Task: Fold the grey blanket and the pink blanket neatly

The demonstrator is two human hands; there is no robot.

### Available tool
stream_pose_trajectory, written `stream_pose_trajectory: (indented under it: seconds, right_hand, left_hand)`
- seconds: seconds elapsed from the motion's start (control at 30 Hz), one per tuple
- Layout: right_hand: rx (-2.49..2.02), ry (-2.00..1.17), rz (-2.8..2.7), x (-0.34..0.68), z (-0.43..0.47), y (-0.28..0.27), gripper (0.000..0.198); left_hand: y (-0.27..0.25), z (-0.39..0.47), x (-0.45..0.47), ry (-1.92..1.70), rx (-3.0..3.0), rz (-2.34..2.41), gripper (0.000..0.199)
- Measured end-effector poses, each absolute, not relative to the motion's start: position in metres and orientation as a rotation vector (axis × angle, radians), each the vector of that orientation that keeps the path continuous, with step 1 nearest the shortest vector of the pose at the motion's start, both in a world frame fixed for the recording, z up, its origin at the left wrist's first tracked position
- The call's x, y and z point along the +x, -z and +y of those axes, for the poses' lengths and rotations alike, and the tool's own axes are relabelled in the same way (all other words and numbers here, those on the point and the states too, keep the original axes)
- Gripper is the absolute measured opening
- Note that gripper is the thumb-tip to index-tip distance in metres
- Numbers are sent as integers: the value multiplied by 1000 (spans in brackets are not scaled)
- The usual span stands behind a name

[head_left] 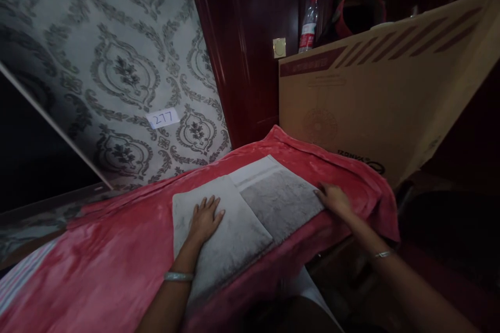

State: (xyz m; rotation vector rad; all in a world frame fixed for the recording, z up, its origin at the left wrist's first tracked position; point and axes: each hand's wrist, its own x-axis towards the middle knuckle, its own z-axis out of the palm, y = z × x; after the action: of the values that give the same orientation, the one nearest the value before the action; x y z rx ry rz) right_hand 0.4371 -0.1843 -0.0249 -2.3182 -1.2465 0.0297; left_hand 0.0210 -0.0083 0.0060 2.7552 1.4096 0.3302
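The left hand [203, 221] lies palm-down, its grip wide with fingers spread, on the left part of a fuzzy, grey-and-white, rectangular folded cloth [242, 223]. At the cloth's right corner, the right hand [334, 200] has its fingers curled narrow (whether they pinch the edge, I cannot tell). A red plush blanket [97, 270] spreads beneath the cloth. Beyond the cloth stand a large brown cardboard box [375, 99] and a clear, red-capped plastic bottle [308, 28].
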Motion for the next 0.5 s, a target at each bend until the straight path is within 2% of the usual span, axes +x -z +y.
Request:
stream_pose_trajectory:
  seconds: [0.2,0.33,0.43,0.5]
  right_hand:
    - [-2251,-264,-1215,446,-181,23,41]
    - [-2072,-484,-1167,441,-174,12,34]
    - [-1742,-650,-1066,416,-159,-7,40]
    - [-1609,-629,-1121,384,-146,-24,43]
  left_hand:
    - [-4,-24,35,-321,2797,939,58]
    - [5,-30,46,-359,2724,804,61]
    - [10,-22,44,-553,2371,768,56]
    - [12,-12,38,-738,1976,698,57]
